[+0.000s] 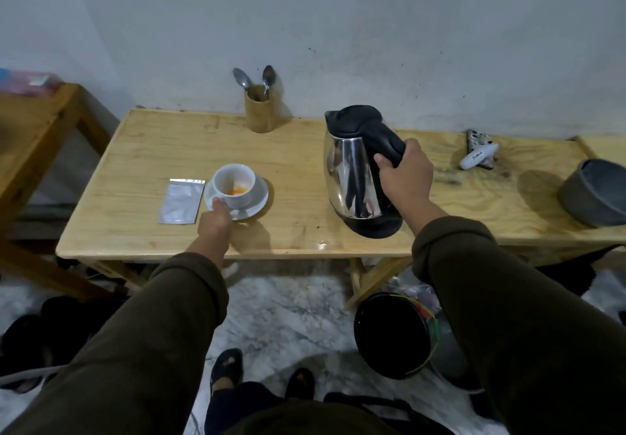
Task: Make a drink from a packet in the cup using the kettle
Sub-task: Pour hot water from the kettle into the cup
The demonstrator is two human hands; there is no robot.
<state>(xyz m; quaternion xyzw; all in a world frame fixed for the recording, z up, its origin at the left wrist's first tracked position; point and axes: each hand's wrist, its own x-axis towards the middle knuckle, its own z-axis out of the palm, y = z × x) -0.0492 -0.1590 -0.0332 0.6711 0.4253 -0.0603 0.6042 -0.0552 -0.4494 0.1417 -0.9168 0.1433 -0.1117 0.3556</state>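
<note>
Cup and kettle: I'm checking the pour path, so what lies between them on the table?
Nothing: in the head view, only bare wooden table separates the cup on its saucer from the kettle.

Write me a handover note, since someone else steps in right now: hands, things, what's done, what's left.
Left hand: at the near side of the cup, fingers on it and its saucer.
Right hand: closed on the kettle handle; kettle upright on the table, right of the cup.
Packet: flat on the table, just left of the saucer.
Done: orange powder sits in the cup.
Left: pour water from the kettle, then stir; spoons stand in the holder at the back.
</note>
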